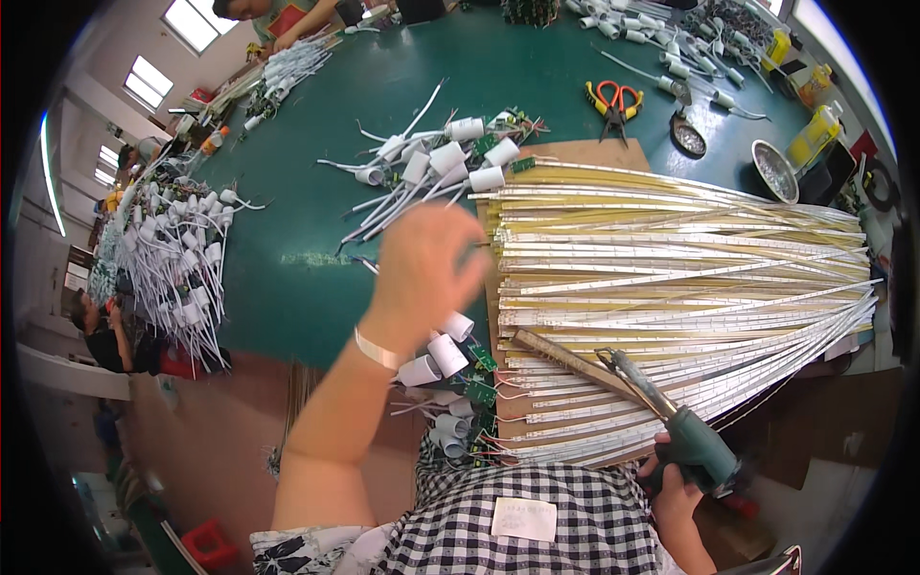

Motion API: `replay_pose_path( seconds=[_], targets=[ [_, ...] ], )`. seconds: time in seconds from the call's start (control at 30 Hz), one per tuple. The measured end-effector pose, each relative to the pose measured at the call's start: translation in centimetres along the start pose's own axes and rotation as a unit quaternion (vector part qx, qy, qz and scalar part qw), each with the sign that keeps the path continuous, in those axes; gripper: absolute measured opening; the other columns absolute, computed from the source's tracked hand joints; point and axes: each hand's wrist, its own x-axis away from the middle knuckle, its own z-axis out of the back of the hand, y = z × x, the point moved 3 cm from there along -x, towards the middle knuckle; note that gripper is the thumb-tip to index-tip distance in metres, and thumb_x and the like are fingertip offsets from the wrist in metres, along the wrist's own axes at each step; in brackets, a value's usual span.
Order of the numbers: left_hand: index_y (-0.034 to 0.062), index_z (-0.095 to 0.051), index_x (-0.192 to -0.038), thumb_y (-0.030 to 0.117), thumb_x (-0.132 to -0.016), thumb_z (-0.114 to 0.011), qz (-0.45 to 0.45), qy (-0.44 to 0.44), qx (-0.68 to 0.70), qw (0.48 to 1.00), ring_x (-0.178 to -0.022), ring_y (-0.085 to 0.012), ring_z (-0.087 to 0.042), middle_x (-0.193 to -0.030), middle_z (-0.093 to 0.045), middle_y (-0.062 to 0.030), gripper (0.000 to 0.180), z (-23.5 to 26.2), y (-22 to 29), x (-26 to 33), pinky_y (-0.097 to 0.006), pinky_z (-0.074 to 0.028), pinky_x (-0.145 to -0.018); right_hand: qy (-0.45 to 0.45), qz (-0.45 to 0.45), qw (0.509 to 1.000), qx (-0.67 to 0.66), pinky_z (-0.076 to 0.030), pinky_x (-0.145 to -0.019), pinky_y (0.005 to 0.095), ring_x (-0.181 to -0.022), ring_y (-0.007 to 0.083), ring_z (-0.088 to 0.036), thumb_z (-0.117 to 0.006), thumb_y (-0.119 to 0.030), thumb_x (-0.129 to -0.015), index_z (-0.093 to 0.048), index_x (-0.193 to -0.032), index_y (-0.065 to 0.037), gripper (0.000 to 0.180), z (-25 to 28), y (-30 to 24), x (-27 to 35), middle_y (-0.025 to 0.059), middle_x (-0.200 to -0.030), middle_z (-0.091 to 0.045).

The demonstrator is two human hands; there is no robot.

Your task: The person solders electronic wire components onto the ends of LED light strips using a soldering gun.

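Observation:
My right hand (676, 484) is wrapped round the dark green handle of a soldering gun (704, 446), whose metal tip points up and left over the strips. Many long, thin LED strips (671, 244), white and yellow, lie side by side on a brown board. Smeared by motion, my left hand (431, 264) hovers at the strips' left ends; its fingers cannot be read clearly. Just beyond it is a pile of white lamp caps with wires (446, 158) and small green circuit boards. Nearer me, more white caps (446, 355) join by red wires to strip ends. A wooden stick (575, 364) lies across the strips.
On the green table (307, 211) are red-and-yellow pliers (613, 105), a small dark dish (687, 136), a round metal bowl (774, 171) and yellow bottles (815, 134). A large heap of wired caps (172, 249) stands left. Other people work at the far left.

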Motion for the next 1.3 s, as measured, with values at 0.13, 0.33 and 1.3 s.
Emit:
replay_pose_path(
  seconds=[0.13, 0.33, 1.3],
  targets=[
    [0.0108, -0.055, -0.115, 0.025, -0.074, -0.07, 0.175, -0.002, -0.14, 0.975, -0.098, -0.0296, -0.051, -0.107, -0.057, -0.0064, 0.046, -2.8, -11.2, -2.8, -0.045, -0.037, -0.086, 0.02, 0.017, 1.0, -0.005, -0.042, -0.048, 0.0234, -0.056, 0.014, -0.056, -0.049, -0.013, -0.082, -0.052, -0.109, 0.004, 0.032, -0.4, -0.5, 0.7, 0.012, -0.085, -0.06],
    [0.015, -0.06, -0.108, 0.024, -0.072, -0.071, 0.106, 0.014, -0.222, 0.969, -0.097, -0.023, -0.052, -0.106, -0.057, -0.0012, 0.038, -2.9, -9.3, -4.3, -0.043, -0.029, -0.087, 0.047, 0.024, 0.998, -0.02, -0.042, -0.048, 0.0235, -0.054, 0.0139, -0.055, -0.048, -0.012, -0.082, -0.051, -0.109, 0.004, 0.032, 0.0, 0.9, 1.1, 0.0127, -0.081, -0.06],
    [0.0068, -0.067, -0.084, 0.012, -0.074, -0.069, 0.235, -0.239, 0.056, 0.941, -0.08, -0.0226, -0.059, -0.084, -0.067, -0.0064, 0.012, -1.4, -7.2, 3.2, -0.034, -0.044, -0.072, 0.063, 0.074, 0.995, -0.005, -0.039, -0.056, 0.0236, -0.058, 0.0133, -0.052, -0.043, -0.01, -0.081, -0.054, -0.11, 0.004, 0.034, -0.8, 0.8, 0.4, 0.0098, -0.068, -0.058]
  ],
)
